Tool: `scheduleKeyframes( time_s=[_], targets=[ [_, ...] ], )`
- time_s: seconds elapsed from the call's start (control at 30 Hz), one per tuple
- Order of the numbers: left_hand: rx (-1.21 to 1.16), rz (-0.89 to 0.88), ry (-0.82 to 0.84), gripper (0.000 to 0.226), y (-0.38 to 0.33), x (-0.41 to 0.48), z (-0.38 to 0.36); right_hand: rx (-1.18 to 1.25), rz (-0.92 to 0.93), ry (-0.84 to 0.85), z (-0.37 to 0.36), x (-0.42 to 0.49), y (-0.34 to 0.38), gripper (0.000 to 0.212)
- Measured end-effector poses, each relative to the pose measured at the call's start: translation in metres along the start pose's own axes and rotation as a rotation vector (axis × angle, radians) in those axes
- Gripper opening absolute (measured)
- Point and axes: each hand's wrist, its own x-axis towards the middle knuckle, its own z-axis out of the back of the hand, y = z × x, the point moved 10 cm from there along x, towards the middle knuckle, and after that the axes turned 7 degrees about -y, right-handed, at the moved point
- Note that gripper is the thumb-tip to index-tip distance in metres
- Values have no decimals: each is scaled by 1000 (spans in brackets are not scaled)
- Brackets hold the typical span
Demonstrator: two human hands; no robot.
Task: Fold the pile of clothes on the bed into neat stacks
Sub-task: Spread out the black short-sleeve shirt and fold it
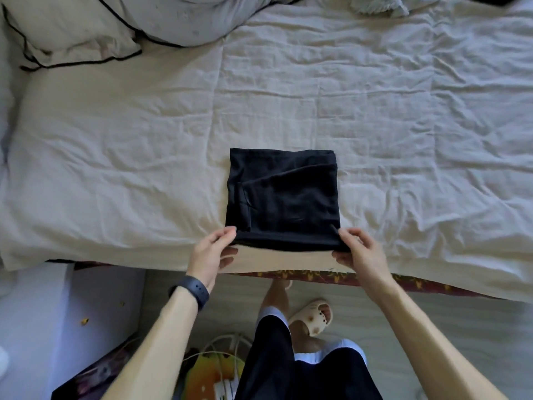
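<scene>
From the head camera, a folded black garment (282, 197) is lying as a flat, roughly square packet on the wrinkled cream sheet of the bed (144, 154), just below the middle of the frame and close to the bed's near edge. The left hand (212, 252) is pinching the garment's corner at 7 o'clock, with the thumb lying on top of the cloth and the fingers curling underneath. The right hand (360, 249) is gripping the corner at 5 o'clock the same way, thumb above and fingers below. Between the two hands the near hem is sitting slightly raised off the sheet, while the rest of the packet is resting flat.

A dark wristband (191, 290) is circling the left wrist. At 11 o'clock in the frame, a cream pillow (72, 27) with black piping is lying at the head of the bed. At 1 o'clock, a pale crumpled cloth (377, 5) is showing at the top edge. At 6 o'clock, the person is standing on the floor in dark shorts (302, 376) and a cream slipper (313, 316).
</scene>
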Motion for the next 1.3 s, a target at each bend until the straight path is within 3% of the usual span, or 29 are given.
scheduleKeyframes(
  time_s=[0.07, 0.13, 0.2, 0.27, 0.37, 0.53, 0.93, 1.2, 1.3],
  targets=[
    [23, -24, 129, 27, -30, 19, -17, 11, 14, 94, -15, 20, 28, 21],
    [250, -144, 157, 32, -63, 43, -31, -133, 65, 108, -24, 44, 52, 33],
    [575, -341, 52, 19, -97, 68, -40, -327, 158, 45, -29, 68, 76, 16],
    [772, -472, -67, 23, -125, 92, -48, -495, 243, -43, -36, 91, 95, 21],
    [786, -516, -168, 33, -145, 130, -62, -576, 288, -166, -46, 125, 112, 29],
    [847, -469, -124, 34, -141, 181, -91, -577, 241, -268, -60, 171, 108, 31],
    [968, -455, -225, 23, -137, 217, -100, -781, 155, -345, -65, 206, 97, 34],
    [1001, -431, -254, 27, -138, 211, -99, -778, 195, -332, -62, 196, 99, 40],
    [1122, -644, -338, 27, -156, 192, -109, -874, 235, -388, -61, 192, 104, 42]
  ],
)
